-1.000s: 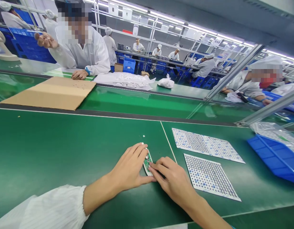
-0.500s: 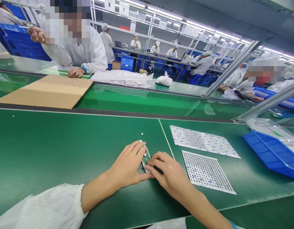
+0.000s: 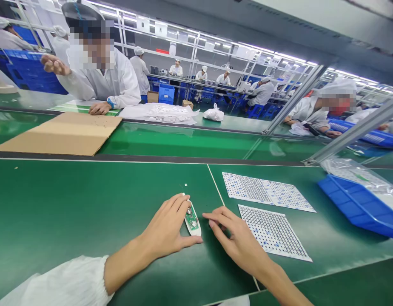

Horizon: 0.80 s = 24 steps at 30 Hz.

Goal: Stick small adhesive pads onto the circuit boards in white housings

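One small white case (image 3: 192, 221) with a green circuit board set in it lies on the green desk (image 3: 72, 204), toward the near edge and just left of the thin white line that crosses the desk. The left hand (image 3: 166, 229) lies flat beside it, its fingers (image 3: 180, 204) spread narrow along the left side of the case and touching it, the thumb stretched under its near end; it steadies the case rather than grips it. The right hand (image 3: 237, 240) rests on the desk just right of the case, apart from it, its fingers (image 3: 215, 214) loosely curled and holding nothing.

Two white sticker sheets covered in rows of small dots lie right of the line: the farther sheet (image 3: 266, 192) is longer, and the nearer sheet (image 3: 273, 231) sits just beside the right hand. One tiny white bit (image 3: 185, 185) lies alone beyond the case.

One blue tray (image 3: 359, 206) stands at the right edge, with a clear plastic bag (image 3: 359, 174) lying over its far side; its contents cannot be made out.

Across the desk lies one flat cardboard sheet (image 3: 61, 134), and a person in a white coat (image 3: 116, 83) sits behind it.
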### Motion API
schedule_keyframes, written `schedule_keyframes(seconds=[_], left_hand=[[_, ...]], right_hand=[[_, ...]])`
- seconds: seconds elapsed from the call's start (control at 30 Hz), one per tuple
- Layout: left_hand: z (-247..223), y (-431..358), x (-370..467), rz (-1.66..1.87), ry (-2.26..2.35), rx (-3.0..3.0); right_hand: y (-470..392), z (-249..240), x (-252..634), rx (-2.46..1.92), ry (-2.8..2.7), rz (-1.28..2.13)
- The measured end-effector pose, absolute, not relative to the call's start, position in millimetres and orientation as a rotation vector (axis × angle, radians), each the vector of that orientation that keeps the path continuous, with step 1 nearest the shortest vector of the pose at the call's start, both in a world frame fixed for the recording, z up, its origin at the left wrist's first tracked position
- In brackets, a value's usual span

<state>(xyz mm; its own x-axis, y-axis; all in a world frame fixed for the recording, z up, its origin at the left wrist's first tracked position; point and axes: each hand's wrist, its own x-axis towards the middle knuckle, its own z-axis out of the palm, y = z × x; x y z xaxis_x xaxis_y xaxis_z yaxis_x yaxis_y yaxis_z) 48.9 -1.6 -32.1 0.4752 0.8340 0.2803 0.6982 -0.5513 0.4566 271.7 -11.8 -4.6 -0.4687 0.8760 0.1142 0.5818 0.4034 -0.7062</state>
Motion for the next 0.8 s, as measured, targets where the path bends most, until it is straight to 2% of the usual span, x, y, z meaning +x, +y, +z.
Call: schedule_keyframes(seconds=[0.23,0.57,0.8], left_hand=[[-27.4,-1.6,49.2,0.594,1.326,2.427],[-27.4,-0.4,50.2,0.524,1.340,2.457],[-29.3,-3.0,48.0,0.541,1.338,2.486]], right_hand=[[-5.2,-6.2,259.1,-1.302,-2.135,0.784],[-6.4,-9.0,255.1,-1.227,-2.070,1.074],[-8.6,-14.5,267.8,-1.077,-2.412,0.905]])
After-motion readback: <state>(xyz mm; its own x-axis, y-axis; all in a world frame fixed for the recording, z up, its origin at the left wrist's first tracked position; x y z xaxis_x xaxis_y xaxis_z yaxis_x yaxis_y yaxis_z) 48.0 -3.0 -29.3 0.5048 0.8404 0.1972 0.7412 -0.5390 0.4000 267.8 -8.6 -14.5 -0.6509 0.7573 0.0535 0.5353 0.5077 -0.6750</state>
